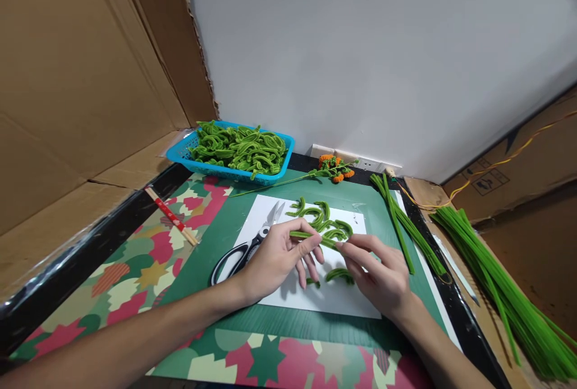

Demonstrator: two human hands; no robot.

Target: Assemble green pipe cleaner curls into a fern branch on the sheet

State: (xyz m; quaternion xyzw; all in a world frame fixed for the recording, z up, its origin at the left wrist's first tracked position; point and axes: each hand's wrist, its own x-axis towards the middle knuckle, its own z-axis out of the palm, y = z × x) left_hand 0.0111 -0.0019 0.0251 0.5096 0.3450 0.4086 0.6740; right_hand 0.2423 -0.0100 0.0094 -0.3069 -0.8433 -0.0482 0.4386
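Observation:
A short green fuzzy stem is stretched between my two hands above a white sheet. My left hand pinches it between thumb and forefinger, the other fingers hanging loosely below. At the stem's right end, the fingertips of my right hand are closed on it. Curved green pieces lie on the sheet beyond my hands, and another curved piece rests below the stem. Scissors with dark handles lie beside my left hand, their blades apart and pointing away.
A blue basket heaped with green pieces stands at the back left. Orange flowers on a green stem lie behind the sheet. Chopsticks in a red wrapper lie left. Long green stems and a flat blade-like strip are at right.

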